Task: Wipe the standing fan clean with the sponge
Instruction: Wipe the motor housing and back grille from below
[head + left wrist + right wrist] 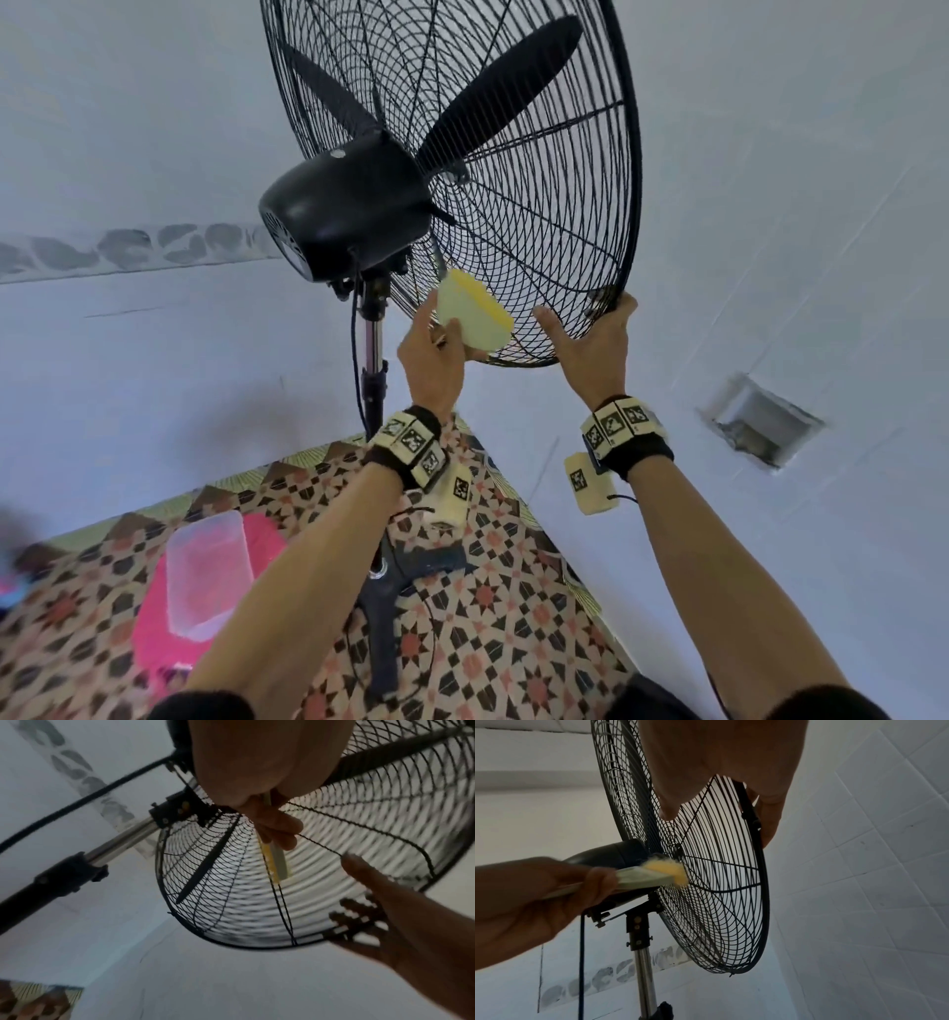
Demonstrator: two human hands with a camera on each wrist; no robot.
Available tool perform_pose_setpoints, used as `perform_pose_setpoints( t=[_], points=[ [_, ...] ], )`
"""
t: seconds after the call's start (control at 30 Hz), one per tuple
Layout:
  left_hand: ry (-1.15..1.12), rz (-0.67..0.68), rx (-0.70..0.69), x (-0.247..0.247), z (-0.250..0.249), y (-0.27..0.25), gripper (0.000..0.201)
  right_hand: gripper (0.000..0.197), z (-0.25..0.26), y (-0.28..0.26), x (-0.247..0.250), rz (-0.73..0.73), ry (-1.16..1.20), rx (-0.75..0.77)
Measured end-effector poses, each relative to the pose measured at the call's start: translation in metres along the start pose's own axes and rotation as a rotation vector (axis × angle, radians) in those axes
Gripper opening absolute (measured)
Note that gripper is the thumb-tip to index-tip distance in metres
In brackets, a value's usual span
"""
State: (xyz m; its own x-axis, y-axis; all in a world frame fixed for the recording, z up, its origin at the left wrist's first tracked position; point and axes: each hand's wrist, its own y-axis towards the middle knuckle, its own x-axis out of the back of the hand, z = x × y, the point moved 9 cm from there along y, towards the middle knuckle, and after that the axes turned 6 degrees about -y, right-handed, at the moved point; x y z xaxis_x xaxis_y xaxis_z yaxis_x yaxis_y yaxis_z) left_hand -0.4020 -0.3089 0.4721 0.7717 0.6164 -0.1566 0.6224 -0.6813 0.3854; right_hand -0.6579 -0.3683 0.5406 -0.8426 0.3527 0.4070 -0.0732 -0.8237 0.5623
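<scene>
- The left hand point(430, 354) grips the sponge point(475, 318), fingers curled round its near end, yellow face turned to the back of the fan point(354, 210) grille point(539, 180) at about 6 o'clock, just below the motor point(344, 210).
- The right hand point(595, 344) holds the grille's rim point(613, 300) at about 5 o'clock, fingers hooked over the edge, thumb free.
- To do this well, I judge: keep the rim steadied, press the yellow face flat and stroke along the wires from hub outward, lightly, since thin wire can snag foam.
- In the way: the motor, the tilt bracket point(639, 914) and cable point(354, 329) crowd the sponge at 9 o'clock; the blades point(493, 87) behind the wires cannot be reached from here.
- On the patterned floor point(513, 642) at 7 o'clock lie a clear tub point(205, 570) on something pink point(154, 632); the fan's base point(385, 606) stands beside them.
</scene>
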Motion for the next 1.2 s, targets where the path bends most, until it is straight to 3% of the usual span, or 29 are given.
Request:
perform_pose_setpoints(
  t=[0.07, 0.2, 0.27, 0.4, 0.47, 0.53, 0.63, 0.77, 0.87, 0.97, 1.03, 1.1, 1.2],
  points=[
    [-0.012, 0.056, 0.025, -0.018, 0.003, -0.018, 0.049, 0.098, -0.001, 0.002, 0.001, -0.006, -0.001, 0.002],
    [-0.057, 0.304, 0.134, -0.037, 0.007, -0.066, 0.041, 0.099, -0.001, 0.007, -0.001, 0.028, -0.01, -0.006],
    [-0.041, 0.249, 0.117, -0.025, 0.004, -0.057, 0.041, 0.101, -0.002, 0.008, -0.001, 0.047, 0.001, -0.021],
    [-0.1, -0.056, 0.116, 0.008, 0.002, -0.006, 0.047, 0.103, -0.006, 0.005, -0.001, 0.077, 0.026, -0.017],
    [-0.115, -0.055, 0.081, 0.001, -0.002, -0.006, 0.047, 0.102, -0.005, 0.004, -0.001, 0.091, 0.024, -0.008],
    [-0.105, 0.02, 0.089, -0.016, 0.001, -0.029, 0.039, 0.102, -0.003, 0.005, 0.001, 0.106, 0.03, 0.002],
    [-0.18, 0.241, 0.176, -0.044, 0.007, -0.082, 0.035, 0.1, -0.002, 0.009, 0.001, 0.165, 0.058, 0.015],
    [-0.406, 0.313, 0.464, -0.07, 0.038, -0.111, 0.049, 0.085, -0.002, 0.011, 0.006, 0.228, -0.003, 0.051],
    [-0.551, 0.431, 0.603, -0.108, 0.037, -0.123, 0.029, 0.077, -0.002, 0.013, 0.012, 0.234, -0.049, 0.074],
    [-0.718, 0.323, 0.727, -0.129, 0.036, -0.129, 0.031, 0.082, 0.0, 0.016, 0.016, 0.237, -0.062, 0.101],
    [-0.815, 0.224, 0.739, -0.129, 0.039, -0.132, 0.022, 0.081, 0.002, 0.018, 0.015, 0.245, -0.065, 0.113],
    [-0.87, 0.115, 0.682, -0.114, 0.051, -0.135, 0.015, 0.077, 0.004, 0.019, 0.013, 0.25, -0.066, 0.122],
    [-0.915, -0.016, 0.594, -0.091, 0.064, -0.134, 0.032, 0.076, -0.002, 0.018, 0.01, 0.233, -0.056, 0.111]
  ],
)
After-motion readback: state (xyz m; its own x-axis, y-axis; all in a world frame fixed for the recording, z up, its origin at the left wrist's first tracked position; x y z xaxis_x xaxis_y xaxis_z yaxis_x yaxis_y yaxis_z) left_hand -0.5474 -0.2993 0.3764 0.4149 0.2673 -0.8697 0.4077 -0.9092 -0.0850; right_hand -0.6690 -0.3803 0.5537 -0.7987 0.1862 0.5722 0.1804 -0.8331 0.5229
